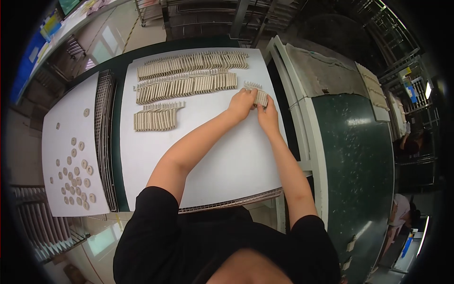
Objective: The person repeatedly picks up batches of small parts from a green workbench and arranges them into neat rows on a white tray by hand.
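Right at the upper right of the main white board (227, 165), two bare hands share one small bunch of thin beige slats (260, 98) with pale prongs along its upper side. The left hand (242, 103) pinches the bunch from the left, fingers curled close together; the right hand (268, 113) pinches its right side between thumb and fingers. The bunch is low over the board; whether it touches the surface cannot be told.

Three rows of similar slats lie to the left: a long top row (194, 65), a slightly shorter middle row (189, 87) and a short bottom row (155, 120). The slats overlap too tightly for an exact count. The middle row's right end is near the left hand and is the closest obstacle on that side; to the right, one white frame rail (314, 137) runs between the board and a green worktop (364, 165).

A grey cloth (326, 71) covers the worktop's upper part, and two small bunches (351, 244) lie near its lower end. Left of the main board are one stack of mesh racks (105, 142) and a second white board (61, 104), bearing more than twenty round beige discs (90, 170), mostly clustered low.
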